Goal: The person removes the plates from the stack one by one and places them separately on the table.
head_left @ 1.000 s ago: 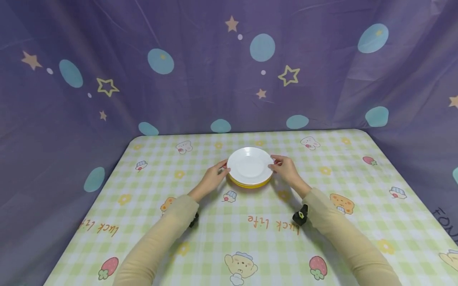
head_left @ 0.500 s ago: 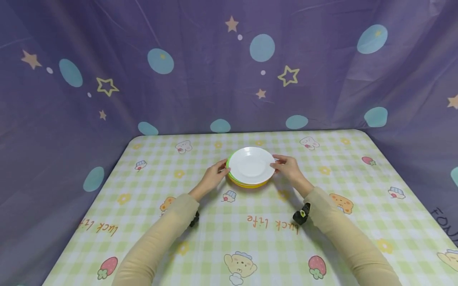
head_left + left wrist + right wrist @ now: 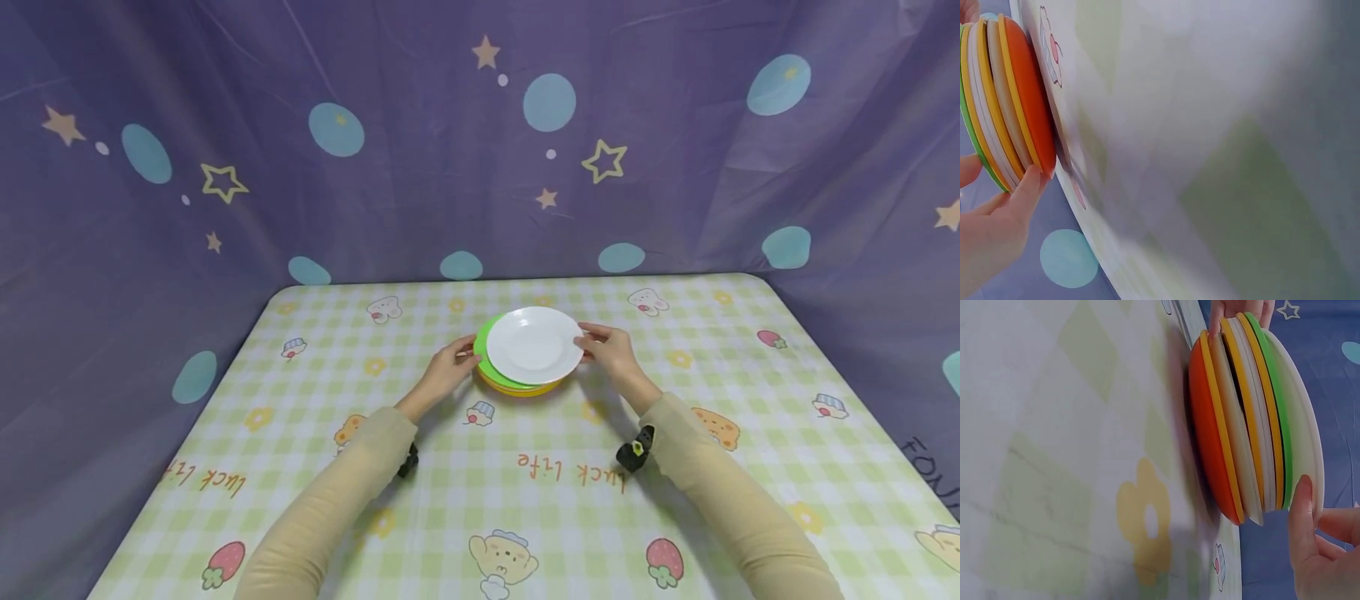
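A white plate (image 3: 534, 344) lies tilted and shifted right on a stack of several plates. Directly beneath it a green plate (image 3: 484, 354) shows its left side. Below come yellow and white rims, with an orange plate (image 3: 1030, 94) at the bottom, close over the table. My right hand (image 3: 613, 357) pinches the white plate's right edge; in the right wrist view its thumb (image 3: 1302, 503) lies against that plate. At the stack's left edge my left hand (image 3: 444, 373) grips the lower plates, its thumb near the green rim and fingers along the side, reaching the orange plate.
A green checked cloth (image 3: 442, 500) with printed figures covers the table. Behind it and at the sides hangs a purple curtain (image 3: 420, 200) with stars and blue ovals. A black wrist device (image 3: 634, 448) sits under the right sleeve.
The white plate has slid to the right with my right hand, uncovering the green plate's left side. My left hand has stayed nearly in place on the stack.
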`<state>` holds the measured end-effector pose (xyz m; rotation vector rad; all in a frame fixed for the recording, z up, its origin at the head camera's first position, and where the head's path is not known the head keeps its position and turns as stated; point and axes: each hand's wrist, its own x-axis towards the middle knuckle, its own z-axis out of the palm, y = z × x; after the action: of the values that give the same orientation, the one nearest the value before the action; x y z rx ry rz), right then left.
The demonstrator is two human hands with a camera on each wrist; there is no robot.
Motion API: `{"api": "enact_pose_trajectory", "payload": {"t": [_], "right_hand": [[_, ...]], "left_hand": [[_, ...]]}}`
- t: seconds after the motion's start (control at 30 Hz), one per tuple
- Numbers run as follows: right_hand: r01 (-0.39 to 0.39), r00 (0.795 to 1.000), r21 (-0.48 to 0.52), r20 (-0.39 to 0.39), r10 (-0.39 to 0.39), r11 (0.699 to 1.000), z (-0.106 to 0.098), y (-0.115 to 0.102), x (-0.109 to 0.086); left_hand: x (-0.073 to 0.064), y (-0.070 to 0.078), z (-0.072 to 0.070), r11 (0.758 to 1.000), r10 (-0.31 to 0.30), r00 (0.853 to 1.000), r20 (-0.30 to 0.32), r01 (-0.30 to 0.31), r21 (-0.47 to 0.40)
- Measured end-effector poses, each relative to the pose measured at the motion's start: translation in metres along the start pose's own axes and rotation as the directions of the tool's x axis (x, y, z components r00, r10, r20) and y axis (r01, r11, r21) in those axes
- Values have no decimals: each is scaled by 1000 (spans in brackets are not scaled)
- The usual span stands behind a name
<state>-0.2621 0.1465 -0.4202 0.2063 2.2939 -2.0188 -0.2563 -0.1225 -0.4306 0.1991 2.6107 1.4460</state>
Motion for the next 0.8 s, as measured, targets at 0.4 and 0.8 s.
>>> {"api": "enact_pose_trajectory", "payload": {"t": [0.4,0.8], "right_hand": [[-31,999,46,-10,31,998,-19,-7,0],[-42,998,42,-38,43,998,-40,-9,-2]], "left_hand": [[1,0,1,999,-33,999,-18,32,-41],[1,1,3,996,-41,998,-47,37,-82]]}}
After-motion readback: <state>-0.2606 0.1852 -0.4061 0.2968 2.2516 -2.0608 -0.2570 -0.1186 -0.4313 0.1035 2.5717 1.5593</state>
